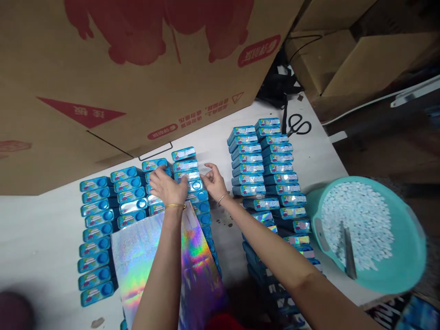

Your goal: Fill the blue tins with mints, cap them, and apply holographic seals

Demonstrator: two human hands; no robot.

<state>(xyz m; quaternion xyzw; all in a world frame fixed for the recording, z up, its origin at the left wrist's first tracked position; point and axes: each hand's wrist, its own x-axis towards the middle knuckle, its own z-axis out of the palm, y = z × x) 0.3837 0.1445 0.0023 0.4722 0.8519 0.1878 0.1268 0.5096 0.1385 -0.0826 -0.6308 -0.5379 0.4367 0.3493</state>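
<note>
Rows of small blue tins (103, 215) with blue round buttons lie overlapped on a white table (41, 238). My left hand (167, 185) rests palm-down on the tins in the middle rows, fingers curled over one. Just right of it, my right hand (213, 181) pinches the edge of a tin (192, 184) in the same row. A holographic rainbow sheet (144, 256) lies under my left forearm. Both wrists wear thin gold bangles.
More blue tins (264, 160) sit in two rows to the right. A teal basin (405, 256) of small white pellets with a metal scoop stands at the right edge. Black scissors (298, 124) lie at the back. A big printed cardboard box (120, 68) looms behind.
</note>
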